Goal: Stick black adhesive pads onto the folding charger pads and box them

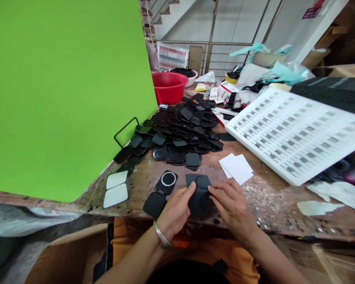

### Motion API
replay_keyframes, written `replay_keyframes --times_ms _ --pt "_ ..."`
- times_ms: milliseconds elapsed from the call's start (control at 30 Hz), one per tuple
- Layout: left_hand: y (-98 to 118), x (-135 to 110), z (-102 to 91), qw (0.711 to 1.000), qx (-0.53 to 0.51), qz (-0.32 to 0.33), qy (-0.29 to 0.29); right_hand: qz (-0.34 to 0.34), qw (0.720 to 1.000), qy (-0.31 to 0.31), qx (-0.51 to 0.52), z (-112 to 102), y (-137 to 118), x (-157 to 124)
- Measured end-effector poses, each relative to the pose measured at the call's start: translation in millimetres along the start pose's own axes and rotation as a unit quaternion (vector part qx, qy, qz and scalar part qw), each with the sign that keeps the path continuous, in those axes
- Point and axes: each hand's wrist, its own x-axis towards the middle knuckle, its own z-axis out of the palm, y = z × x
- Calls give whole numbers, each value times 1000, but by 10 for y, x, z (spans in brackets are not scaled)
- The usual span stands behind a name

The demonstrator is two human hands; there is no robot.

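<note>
A dark rectangular sheet with round outlines cut in it [200, 189] is held over the table's front edge. My left hand [180, 205] grips its left side, thumb on top, closed on it. At its right edge, the fingertips of my right hand [230, 203] are pinched together; whether a small piece is between them I cannot make out. Just left of my hands lies an unfolded black hinged case [168, 180] with a silvery ring on its upper half. Farther left rests a dark-edged sheet with two pale rounded panels [116, 189].
A heap of black flat cases [183, 126] covers the table's middle. White square cards [237, 167] lie right of it, near a tilted white slotted tray [298, 134]. A red basin [170, 87] stands behind. A large green panel [68, 90] walls off the left.
</note>
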Motion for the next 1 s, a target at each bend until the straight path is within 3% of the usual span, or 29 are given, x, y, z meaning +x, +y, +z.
replay_keyframes --times_ms 133,267,433,567,633,700,767,833,933,1000 --pt "-17 60 14 998 -61 -25 14 -64 991 19 -116 46 8 -165" --pt "-27 99 28 995 -84 -48 27 -98 983 16 -157 71 34 -306" --pt "3 192 -13 990 -75 -80 88 -123 987 4 -103 35 -34 -436" --pt "52 308 -100 990 -65 -57 108 -149 988 -33 25 -183 -169 -572" --pt "48 350 -111 992 -55 -32 111 -83 990 -10 117 -329 -208 -628" --pt "9 372 -76 994 -35 -19 97 43 978 52 199 -444 -181 -651" --pt "-54 375 -10 998 3 -30 53 188 938 117 268 -493 -80 -637" --pt "-109 359 51 997 56 -49 -6 288 890 149 320 -471 69 -602" --pt "-102 275 41 988 141 -48 -48 329 873 119 340 -367 274 -565" --pt "-26 168 -60 973 231 -5 -26 334 878 90 332 -298 338 -560"
